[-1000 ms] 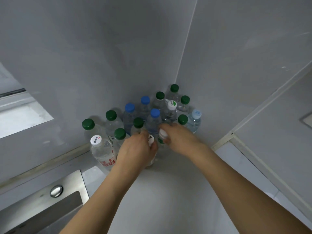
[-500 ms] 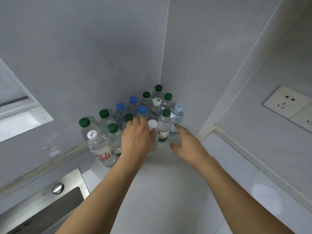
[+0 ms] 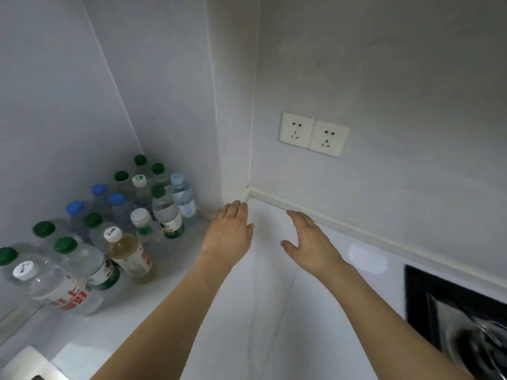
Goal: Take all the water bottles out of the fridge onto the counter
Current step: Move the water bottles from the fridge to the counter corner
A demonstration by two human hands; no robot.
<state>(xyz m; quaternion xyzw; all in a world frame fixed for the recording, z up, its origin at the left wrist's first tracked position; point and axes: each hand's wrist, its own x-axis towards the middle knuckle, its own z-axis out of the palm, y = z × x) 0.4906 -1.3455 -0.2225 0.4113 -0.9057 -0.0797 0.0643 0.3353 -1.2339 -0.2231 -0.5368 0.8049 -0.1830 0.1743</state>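
Several water bottles stand clustered in the left corner of the white counter [image 3: 247,311], with green, blue and white caps. A white-capped bottle with a red label [image 3: 129,253] stands at the front of the group, and a green-capped one [image 3: 166,212] is nearest my hands. My left hand [image 3: 229,231] hovers open, palm down, to the right of the bottles and holds nothing. A little further right, my right hand [image 3: 310,242] is open too, fingers spread above the counter. The fridge is not in view.
Two wall sockets [image 3: 312,134] sit on the right wall above the counter. A black-framed cooktop [image 3: 452,311] lies at the lower right. A sink corner [image 3: 30,363] shows at the bottom left. Walls close in behind the bottles.
Both hands have let go of the bottles and drawn away to the right. The view has swung right, so the bottle cluster now lies at the left.
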